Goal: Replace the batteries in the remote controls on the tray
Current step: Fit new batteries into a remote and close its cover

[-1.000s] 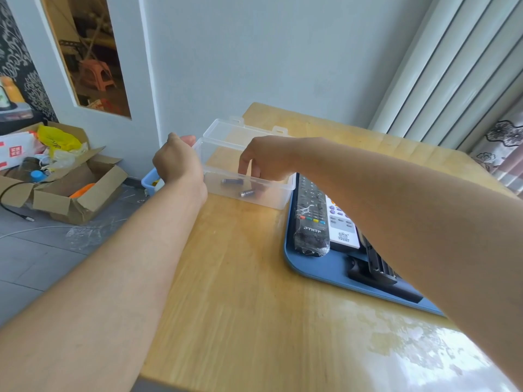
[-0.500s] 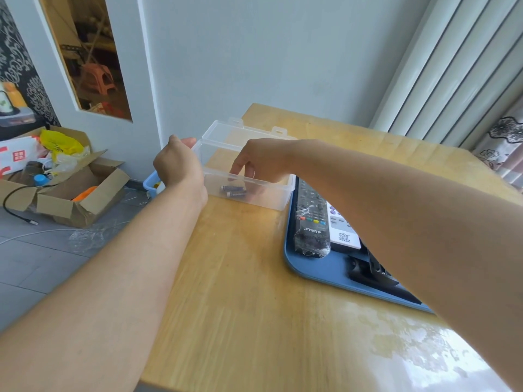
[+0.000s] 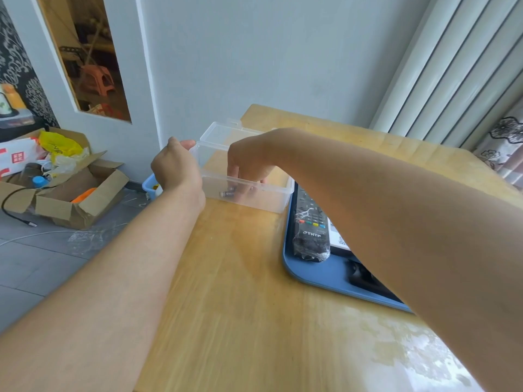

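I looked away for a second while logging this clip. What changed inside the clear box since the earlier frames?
The right hand reached deeper into the clear box, and its fingers now close around the batteries, which lay apart before and now sit together. The left hand kept holding the box's end; the remotes and blue tray stayed put.

An open cardboard box (image 3: 70, 193) holding a yellow bag (image 3: 58, 144) is seen on the floor, well left of the left hand. A small blue bin (image 3: 149, 185) is partly hidden just below that hand. Pale vertical blinds (image 3: 452, 80) are noted beyond the right forearm.
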The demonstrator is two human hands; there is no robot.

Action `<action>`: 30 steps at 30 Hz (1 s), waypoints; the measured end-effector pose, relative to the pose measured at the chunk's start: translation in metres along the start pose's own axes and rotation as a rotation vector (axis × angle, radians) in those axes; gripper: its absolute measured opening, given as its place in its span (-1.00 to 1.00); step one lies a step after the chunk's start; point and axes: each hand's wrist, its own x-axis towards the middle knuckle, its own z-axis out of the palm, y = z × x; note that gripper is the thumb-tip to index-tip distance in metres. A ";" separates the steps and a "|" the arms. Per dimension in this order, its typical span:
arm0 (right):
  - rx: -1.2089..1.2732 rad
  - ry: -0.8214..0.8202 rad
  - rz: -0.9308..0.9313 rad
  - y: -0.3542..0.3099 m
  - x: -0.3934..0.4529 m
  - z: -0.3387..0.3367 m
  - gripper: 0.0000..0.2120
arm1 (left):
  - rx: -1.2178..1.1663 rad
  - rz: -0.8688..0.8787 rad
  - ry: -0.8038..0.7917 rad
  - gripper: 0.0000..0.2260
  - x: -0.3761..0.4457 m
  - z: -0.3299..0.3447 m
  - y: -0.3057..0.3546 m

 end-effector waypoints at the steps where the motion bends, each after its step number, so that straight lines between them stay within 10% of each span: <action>1: 0.003 0.000 -0.009 0.000 -0.003 -0.003 -0.84 | -0.008 -0.001 -0.006 -0.65 0.000 0.000 0.001; 7: 0.556 0.345 -0.034 0.048 -0.065 -0.015 -0.93 | 0.057 0.094 0.014 -0.88 0.013 -0.006 -0.005; 11: 1.385 0.516 -0.142 0.096 -0.145 0.035 -0.78 | 0.326 0.796 0.004 -0.77 -0.023 -0.005 -0.004; 13: 1.697 0.562 -0.139 0.114 -0.178 0.069 -0.79 | 0.343 1.005 -0.181 -0.84 -0.072 0.005 -0.002; 17: 2.108 0.580 -0.134 0.138 -0.211 0.125 -0.90 | 0.828 0.870 -0.719 -0.77 -0.166 0.027 -0.014; 22: 2.074 0.430 -0.088 0.141 -0.237 0.143 -0.81 | 1.382 1.131 -0.703 -0.67 -0.236 0.043 -0.041; 30: 2.016 0.449 -0.004 0.136 -0.245 0.145 -0.92 | 1.715 1.004 -0.634 -0.27 -0.250 0.052 -0.046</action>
